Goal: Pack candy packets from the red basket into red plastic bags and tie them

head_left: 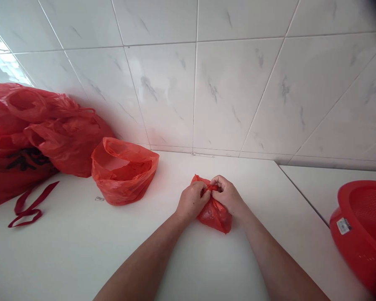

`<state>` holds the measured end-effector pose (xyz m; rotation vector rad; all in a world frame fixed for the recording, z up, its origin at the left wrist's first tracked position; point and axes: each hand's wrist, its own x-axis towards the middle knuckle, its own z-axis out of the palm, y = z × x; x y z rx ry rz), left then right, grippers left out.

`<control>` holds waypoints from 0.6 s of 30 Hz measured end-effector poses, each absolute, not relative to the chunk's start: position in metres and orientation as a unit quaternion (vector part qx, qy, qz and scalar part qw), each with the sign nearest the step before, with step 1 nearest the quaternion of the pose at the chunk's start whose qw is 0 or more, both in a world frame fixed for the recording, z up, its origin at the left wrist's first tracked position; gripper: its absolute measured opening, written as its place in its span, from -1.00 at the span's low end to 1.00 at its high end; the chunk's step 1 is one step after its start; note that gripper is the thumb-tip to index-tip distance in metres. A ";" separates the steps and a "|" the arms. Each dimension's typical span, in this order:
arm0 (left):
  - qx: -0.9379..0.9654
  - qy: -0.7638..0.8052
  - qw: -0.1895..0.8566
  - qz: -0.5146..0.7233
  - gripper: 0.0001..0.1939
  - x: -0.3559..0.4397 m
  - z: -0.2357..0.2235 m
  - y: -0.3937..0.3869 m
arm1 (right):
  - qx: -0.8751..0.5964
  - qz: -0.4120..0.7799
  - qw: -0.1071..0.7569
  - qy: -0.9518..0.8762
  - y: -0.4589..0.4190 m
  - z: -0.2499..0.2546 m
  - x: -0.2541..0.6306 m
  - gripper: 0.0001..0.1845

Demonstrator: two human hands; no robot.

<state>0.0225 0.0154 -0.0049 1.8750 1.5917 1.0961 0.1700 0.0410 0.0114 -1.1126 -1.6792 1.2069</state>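
A small red plastic bag (214, 215) lies bundled on the white counter (81, 251) at centre. My left hand (192, 200) and my right hand (227, 194) both pinch its gathered top, fingers closed on the twisted plastic between them. The bag's contents are hidden inside the plastic.
An open red plastic bag (123, 171) sits to the left. Larger red bags (34, 133) with dark handles are piled at the far left against the tiled wall (207, 83). A red plastic basin (362, 234) stands at the right edge.
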 end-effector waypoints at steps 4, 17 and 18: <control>0.680 0.555 0.256 0.406 -0.80 0.022 -0.005 0.016 | -0.492 0.393 0.391 -0.671 0.040 0.004 0.167 -0.92; 0.735 0.510 0.182 0.408 -0.87 0.024 -0.003 0.011 | -0.437 0.574 0.389 -0.573 0.045 0.007 0.176 -0.92; 0.737 0.509 0.176 0.407 -0.87 0.024 -0.003 0.010 | -0.440 0.582 0.389 -0.562 0.046 0.008 0.178 -0.89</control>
